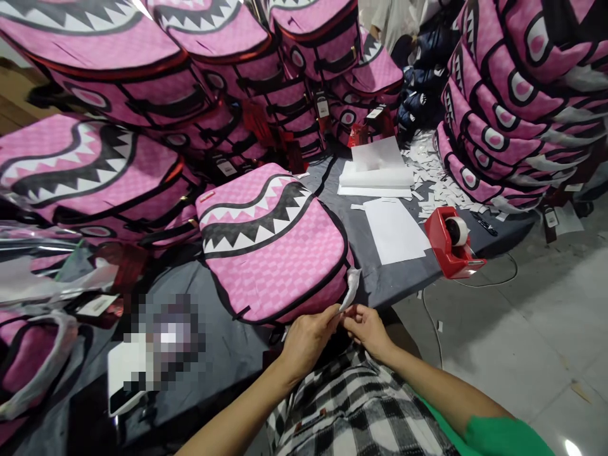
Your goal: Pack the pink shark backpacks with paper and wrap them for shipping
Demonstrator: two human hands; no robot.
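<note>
A pink checkered backpack (275,253) with a black-and-white shark-tooth print lies flat on the grey-covered table in front of me. At its lower right corner a crumpled white wrap (351,288) sticks up. My left hand (308,342) is closed by the bag's near edge, thumb and index finger pinched at the lower end of this wrap. Close beside it, my right hand (368,330) is also closed, its fingertips pinched together almost against the left fingers. What the right fingertips hold is too small and hidden to make out.
More pink backpacks (218,38) are stacked behind and at left; another tall stack (503,114) stands at right. White paper sheets (396,231), scattered paper scraps (439,183) and a red tape dispenser (451,247) lie on the table's right. A white box-like item (128,367) sits at lower left.
</note>
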